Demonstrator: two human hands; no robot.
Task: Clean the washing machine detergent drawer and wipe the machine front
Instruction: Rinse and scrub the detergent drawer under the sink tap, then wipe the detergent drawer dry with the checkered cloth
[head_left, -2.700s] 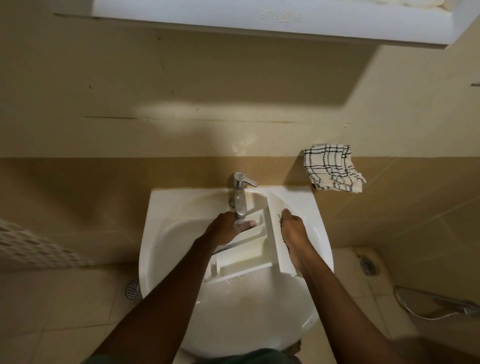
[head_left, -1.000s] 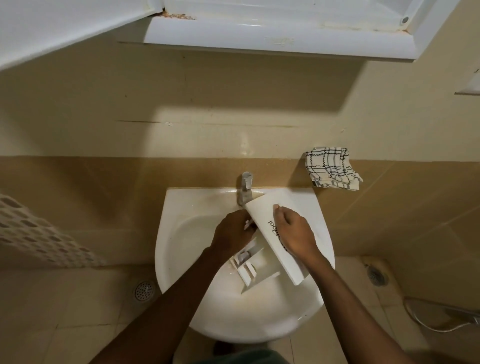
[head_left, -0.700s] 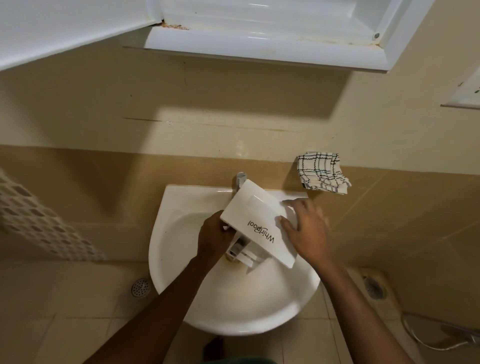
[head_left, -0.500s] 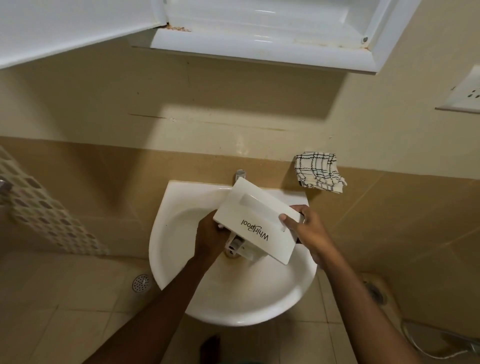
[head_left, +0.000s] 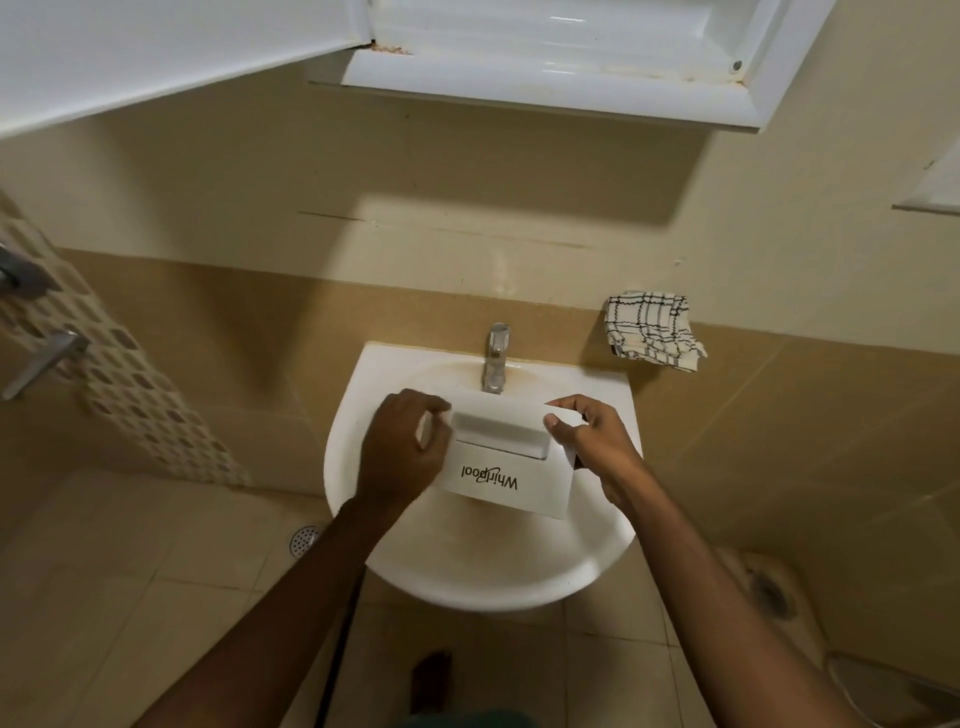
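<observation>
The white detergent drawer (head_left: 506, 470) hangs over the white sink (head_left: 493, 577) with its front panel turned up toward me, brand lettering upside down. My left hand (head_left: 402, 454) grips the panel's left end, fingers curled round the edge. On the right end, my right hand (head_left: 589, 439) pinches the panel between thumb and fingers. The drawer's compartments are hidden behind the panel. A black-and-white checked cloth (head_left: 652, 330) lies on the tiled ledge to the right of the tap (head_left: 496, 358).
An open white wall cabinet (head_left: 545, 78) juts out overhead, its door (head_left: 156, 57) swung left. A floor drain (head_left: 305, 539) sits left of the sink. A hose lies on the floor at the lower right (head_left: 883, 691). Metal fittings (head_left: 36, 358) stick out at the left wall.
The drawer was turned from compartments-up under the tap to front panel facing me and lifted level over the basin. My left hand moved from underneath to the panel's left end.
</observation>
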